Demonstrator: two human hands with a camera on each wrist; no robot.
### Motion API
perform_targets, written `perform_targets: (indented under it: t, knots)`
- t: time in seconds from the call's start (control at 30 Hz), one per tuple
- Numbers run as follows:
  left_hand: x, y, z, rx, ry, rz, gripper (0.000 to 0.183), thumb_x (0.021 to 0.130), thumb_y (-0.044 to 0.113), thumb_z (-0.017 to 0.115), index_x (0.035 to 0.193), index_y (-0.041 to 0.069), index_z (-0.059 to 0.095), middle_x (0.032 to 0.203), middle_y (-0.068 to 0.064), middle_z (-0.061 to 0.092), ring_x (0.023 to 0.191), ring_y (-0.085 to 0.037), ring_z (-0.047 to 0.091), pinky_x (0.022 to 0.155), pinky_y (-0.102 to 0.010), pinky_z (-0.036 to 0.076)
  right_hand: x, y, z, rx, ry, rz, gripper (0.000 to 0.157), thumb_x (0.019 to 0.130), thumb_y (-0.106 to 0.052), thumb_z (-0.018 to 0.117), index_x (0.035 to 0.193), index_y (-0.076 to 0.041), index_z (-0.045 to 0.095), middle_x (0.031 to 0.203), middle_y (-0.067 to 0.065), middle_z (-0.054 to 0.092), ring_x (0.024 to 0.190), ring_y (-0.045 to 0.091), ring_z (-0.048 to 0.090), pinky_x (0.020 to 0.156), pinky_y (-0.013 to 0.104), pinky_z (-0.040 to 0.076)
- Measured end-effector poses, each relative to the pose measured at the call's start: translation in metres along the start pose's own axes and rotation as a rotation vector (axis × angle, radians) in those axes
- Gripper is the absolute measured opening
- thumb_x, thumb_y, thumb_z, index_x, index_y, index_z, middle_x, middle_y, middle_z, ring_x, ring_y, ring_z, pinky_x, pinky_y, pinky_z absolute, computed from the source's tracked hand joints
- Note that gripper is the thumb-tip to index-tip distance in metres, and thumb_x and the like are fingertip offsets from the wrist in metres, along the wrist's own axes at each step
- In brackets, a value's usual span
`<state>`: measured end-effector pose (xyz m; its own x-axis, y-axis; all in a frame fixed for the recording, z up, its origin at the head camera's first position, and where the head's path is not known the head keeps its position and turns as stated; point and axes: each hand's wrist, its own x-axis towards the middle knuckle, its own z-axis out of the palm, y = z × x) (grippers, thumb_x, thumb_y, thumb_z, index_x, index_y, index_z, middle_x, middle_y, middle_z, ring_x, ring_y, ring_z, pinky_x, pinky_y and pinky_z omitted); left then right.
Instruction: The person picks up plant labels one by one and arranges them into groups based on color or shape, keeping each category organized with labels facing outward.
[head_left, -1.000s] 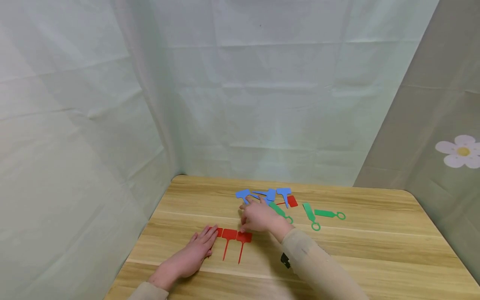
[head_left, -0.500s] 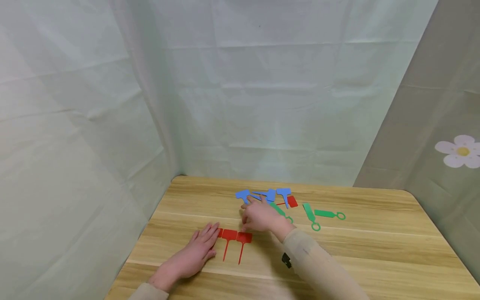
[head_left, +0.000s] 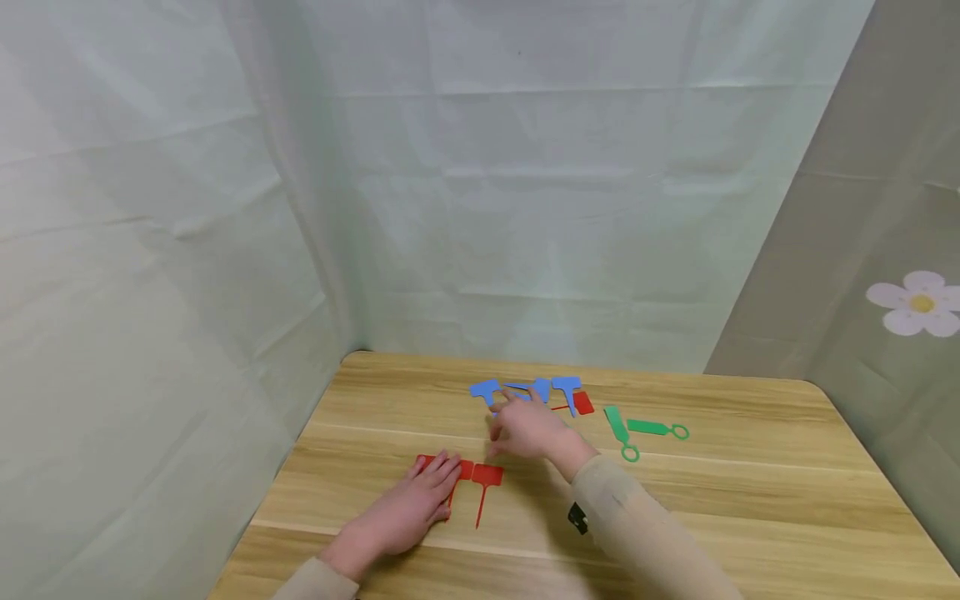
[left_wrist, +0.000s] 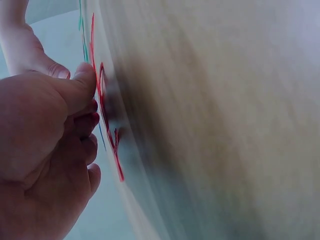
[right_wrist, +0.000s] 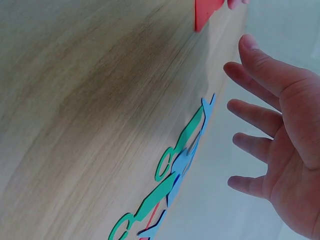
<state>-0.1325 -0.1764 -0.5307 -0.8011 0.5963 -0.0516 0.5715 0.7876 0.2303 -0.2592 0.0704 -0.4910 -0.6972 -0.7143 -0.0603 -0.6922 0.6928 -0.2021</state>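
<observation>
In the head view my left hand [head_left: 408, 510] rests with straight fingers across the left and middle red T-shaped plant labels of a row. The right label of that row, a red plant label [head_left: 488, 475], is uncovered, its stem towards me. My right hand [head_left: 528, 429] hovers with spread fingers between that row and the blue T-shaped labels [head_left: 566, 383] behind. Nothing is between its fingers in the right wrist view, where green ring-ended tags [right_wrist: 155, 196] lie below it. The left wrist view shows the red labels edge-on [left_wrist: 105, 112] beside my left fingers.
Another red label [head_left: 583, 403] lies by the blue ones at the back. Two green ring-ended tags [head_left: 618, 423] lie to their right. The wooden table [head_left: 750, 500] is bounded by hanging pale cloth [head_left: 525, 208] at the back and sides.
My left hand has slid right, from the left red label onto the middle one. The right hand has shifted slightly right, off the right red label, and now covers the nearest green tag.
</observation>
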Motion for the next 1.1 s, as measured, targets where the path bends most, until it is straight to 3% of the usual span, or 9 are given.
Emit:
perform_targets:
  t: [0.4, 0.6, 0.73, 0.83, 0.93, 1.1]
  knots:
    - [0.004, 0.007, 0.004, 0.006, 0.011, -0.008, 0.059, 0.109, 0.023, 0.062, 0.158, -0.005, 0.046, 0.169, -0.018, 0.038, 0.157, -0.042, 0.031, 0.122, -0.065, 0.03, -0.008, 0.005, -0.005, 0.035, 0.021, 0.001, 0.018, 0.093, -0.039, 0.085, 0.096, -0.021, 0.086, 0.146, 0.012, 0.066, 0.154, 0.046, 0.037, 0.118, 0.08, 0.023]
    - [0.007, 0.015, 0.005, 0.004, -0.019, -0.036, 0.06, 0.109, 0.023, 0.061, 0.16, -0.005, 0.044, 0.171, -0.018, 0.035, 0.158, -0.041, 0.029, 0.124, -0.064, 0.028, -0.022, 0.024, -0.002, 0.078, 0.044, -0.008, 0.014, 0.094, -0.032, 0.085, 0.098, -0.018, 0.086, 0.144, 0.017, 0.067, 0.151, 0.047, 0.042, 0.116, 0.078, 0.029]
    - [0.007, 0.018, 0.004, -0.008, -0.047, -0.066, 0.061, 0.109, 0.023, 0.061, 0.161, -0.003, 0.043, 0.173, -0.016, 0.033, 0.16, -0.038, 0.026, 0.125, -0.062, 0.027, -0.038, 0.044, -0.006, 0.123, 0.103, 0.008, 0.014, 0.094, -0.028, 0.085, 0.101, -0.016, 0.085, 0.144, 0.02, 0.066, 0.148, 0.05, 0.043, 0.117, 0.072, 0.035]
    - [0.008, 0.018, 0.006, -0.029, -0.043, -0.063, 0.061, 0.109, 0.022, 0.061, 0.161, -0.004, 0.042, 0.173, -0.016, 0.032, 0.16, -0.039, 0.026, 0.125, -0.064, 0.027, -0.051, 0.062, -0.008, 0.15, 0.17, 0.064, 0.011, 0.096, -0.024, 0.083, 0.101, -0.014, 0.085, 0.136, 0.02, 0.071, 0.146, 0.052, 0.046, 0.117, 0.067, 0.039]
    - [0.008, 0.015, 0.012, -0.04, -0.019, -0.05, 0.061, 0.11, 0.023, 0.06, 0.161, -0.004, 0.042, 0.173, -0.017, 0.032, 0.16, -0.039, 0.026, 0.124, -0.065, 0.027, -0.063, 0.079, -0.011, 0.182, 0.24, 0.194, 0.01, 0.098, -0.018, 0.081, 0.102, -0.01, 0.083, 0.13, 0.019, 0.074, 0.146, 0.053, 0.045, 0.116, 0.065, 0.042]
    - [0.005, 0.015, 0.009, -0.042, -0.026, -0.072, 0.061, 0.11, 0.024, 0.061, 0.162, -0.003, 0.042, 0.174, -0.016, 0.031, 0.16, -0.038, 0.026, 0.125, -0.063, 0.026, -0.081, 0.1, -0.014, 0.196, 0.306, 0.432, 0.017, 0.099, -0.013, 0.076, 0.112, -0.002, 0.082, 0.143, 0.029, 0.063, 0.148, 0.062, 0.033, 0.112, 0.071, 0.042]
